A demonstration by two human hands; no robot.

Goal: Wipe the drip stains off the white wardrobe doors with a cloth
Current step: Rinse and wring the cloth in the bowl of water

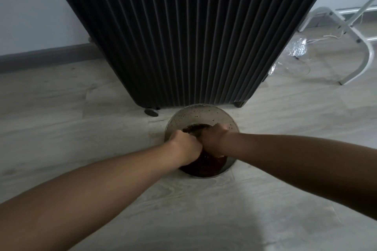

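The fingers [179, 135] of the left hand [186, 146] and of the right hand [214, 138] are curled tight around a dark, wet bundle, probably the cloth [195, 129], held between both fists. The hands touch each other inside a round bowl [196, 115] with dark water [206, 167] in its bottom. The bowl stands on the pale floor [81, 120], just in front of a black ribbed heater [189, 36]. A white rack [365, 55] stands well off to the right.

Dark ribbed cabinet [183, 32], pale floor [204, 220]
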